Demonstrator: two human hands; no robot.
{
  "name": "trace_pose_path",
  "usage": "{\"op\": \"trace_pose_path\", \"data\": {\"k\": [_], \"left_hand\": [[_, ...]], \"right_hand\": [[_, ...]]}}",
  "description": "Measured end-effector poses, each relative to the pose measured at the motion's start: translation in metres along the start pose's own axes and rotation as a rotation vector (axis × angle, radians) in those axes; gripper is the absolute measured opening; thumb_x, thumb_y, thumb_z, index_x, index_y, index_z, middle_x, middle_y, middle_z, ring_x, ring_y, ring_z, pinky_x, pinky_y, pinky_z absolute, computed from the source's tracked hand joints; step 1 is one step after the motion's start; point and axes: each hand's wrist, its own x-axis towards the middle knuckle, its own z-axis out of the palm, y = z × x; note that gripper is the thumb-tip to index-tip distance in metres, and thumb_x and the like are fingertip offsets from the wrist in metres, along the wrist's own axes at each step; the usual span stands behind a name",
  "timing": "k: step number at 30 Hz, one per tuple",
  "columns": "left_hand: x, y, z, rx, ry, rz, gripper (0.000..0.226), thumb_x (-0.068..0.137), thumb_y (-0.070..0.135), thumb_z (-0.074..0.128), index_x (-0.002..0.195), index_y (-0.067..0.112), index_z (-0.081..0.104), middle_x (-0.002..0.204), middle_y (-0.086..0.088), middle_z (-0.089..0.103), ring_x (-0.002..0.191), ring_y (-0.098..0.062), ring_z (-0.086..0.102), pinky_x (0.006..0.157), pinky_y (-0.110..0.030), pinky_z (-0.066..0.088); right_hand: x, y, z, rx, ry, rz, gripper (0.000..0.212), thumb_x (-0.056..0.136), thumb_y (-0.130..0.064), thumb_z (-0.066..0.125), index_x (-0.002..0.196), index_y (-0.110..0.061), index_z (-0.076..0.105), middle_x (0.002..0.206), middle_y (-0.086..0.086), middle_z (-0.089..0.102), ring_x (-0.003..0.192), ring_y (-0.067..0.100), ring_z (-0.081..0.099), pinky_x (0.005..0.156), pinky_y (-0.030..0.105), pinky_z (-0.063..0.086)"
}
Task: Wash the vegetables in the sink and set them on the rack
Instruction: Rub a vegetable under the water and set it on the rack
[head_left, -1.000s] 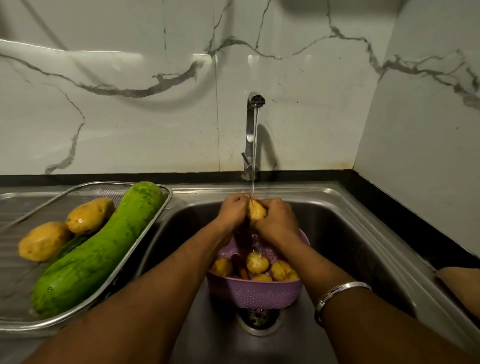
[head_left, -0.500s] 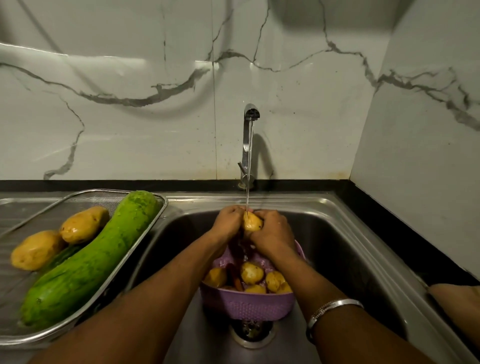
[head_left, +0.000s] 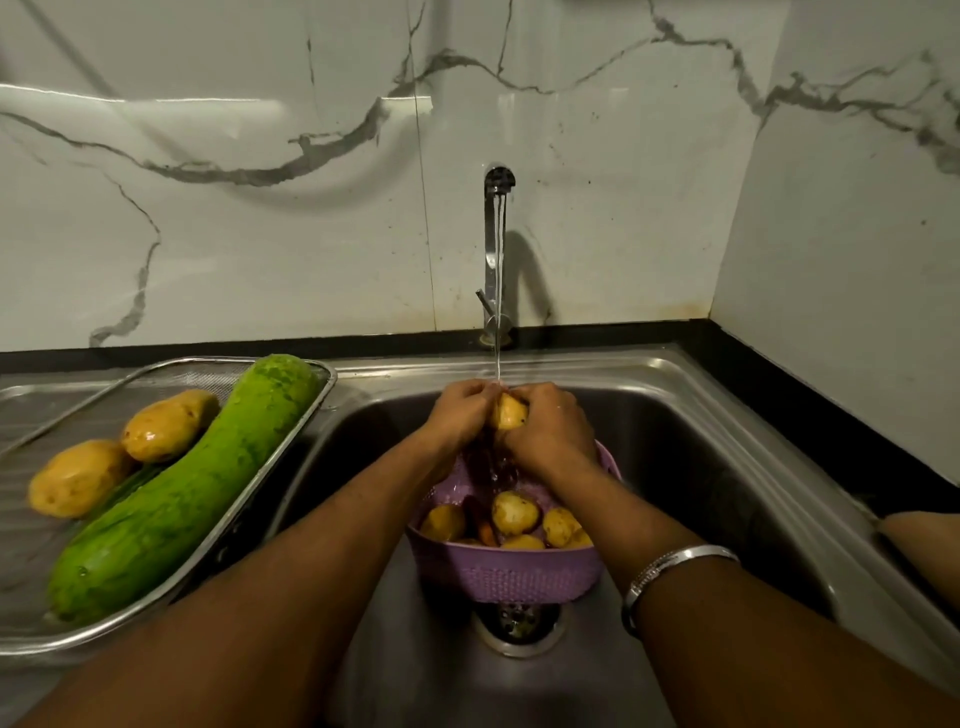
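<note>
Nothing moved relative to the sink since the earlier frame: both hands still clamp the same potato under the tap stream; only the head camera shifted a bit.

Stainless steel sink basin (head_left: 675, 441) fills centre and right of frame. Wire-mesh steel draining rack (head_left: 291, 457) sits at left, on the drainboard just beside the basin. On it: one long bright-green gourd (head_left: 182, 493) lying diagonally, its long axis from lower left up toward frame centre, and two large yellow-brown potatoes (head_left: 78, 478) (head_left: 166, 426) to its left, touching it.

Purple perforated plastic colander (head_left: 509, 577) stands in the basin over the drain, lower centre. It holds several more small potatoes (head_left: 514, 514) plus something orange, too hidden to identify.

Chrome tap (head_left: 496, 249) at the back wall, running; a thin stream lands on the held potato.

Left hand (head_left: 462, 415) and right hand (head_left: 550, 426), fingers curled, are pressed together around one small yellow potato (head_left: 509, 413), directly above the colander at frame centre. Silver bangle (head_left: 670, 566) on the right wrist.

Key relation: the rack lies to the left of the grip, so the left hand is nearer. The likely next move is a leftward carry over the basin rim. The free rack space looks to be near its front and far-left edges; the gourd blocks the near side.
</note>
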Motion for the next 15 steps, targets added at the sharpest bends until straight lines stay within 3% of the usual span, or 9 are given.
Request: {"op": "trace_pose_path", "data": {"k": [3,6,9,13,15], "left_hand": [[0.003,-0.001,0.001,0.046,-0.05,0.03,0.025,0.102,0.031,0.053,0.114,0.012,0.065,0.107,-0.01,0.068,0.097,-0.022,0.065,0.088,-0.038,0.055],[0.003,-0.001,0.002,0.048,0.002,0.069,0.02,0.104,0.024,0.048,0.107,0.01,0.061,0.093,-0.005,0.062,0.089,-0.02,0.058,0.081,-0.038,0.051],[0.003,0.002,-0.001,-0.025,0.064,0.056,0.021,0.105,0.021,0.044,0.105,0.012,0.063,0.093,-0.006,0.062,0.09,-0.022,0.057,0.08,-0.039,0.051],[0.001,0.003,-0.008,-0.092,0.027,-0.019,0.034,0.105,0.036,0.044,0.115,0.012,0.066,0.103,-0.009,0.067,0.091,-0.022,0.063,0.073,-0.034,0.054],[-0.003,0.001,-0.009,0.018,-0.031,-0.01,0.035,0.104,0.041,0.047,0.117,0.015,0.065,0.105,-0.009,0.068,0.092,-0.023,0.066,0.073,-0.034,0.057]], "right_hand": [[0.001,0.002,-0.005,-0.012,0.014,0.006,0.048,0.076,-0.03,0.083,0.121,-0.025,0.067,0.114,0.002,0.07,0.105,0.026,0.067,0.081,0.034,0.051],[0.0,0.001,-0.006,-0.001,-0.013,-0.021,0.046,0.075,-0.033,0.084,0.119,-0.028,0.068,0.11,-0.001,0.072,0.101,0.022,0.067,0.079,0.032,0.052],[-0.003,-0.002,-0.009,0.024,-0.019,-0.051,0.053,0.072,-0.033,0.088,0.121,-0.031,0.069,0.11,-0.004,0.072,0.103,0.02,0.067,0.083,0.032,0.052],[-0.004,-0.001,-0.01,0.043,0.016,-0.092,0.065,0.069,-0.029,0.091,0.128,-0.034,0.065,0.117,-0.006,0.072,0.107,0.018,0.065,0.088,0.033,0.052],[-0.005,-0.001,-0.008,0.052,0.039,-0.107,0.062,0.071,-0.026,0.089,0.128,-0.035,0.066,0.116,-0.006,0.072,0.107,0.018,0.066,0.086,0.032,0.052]]}}
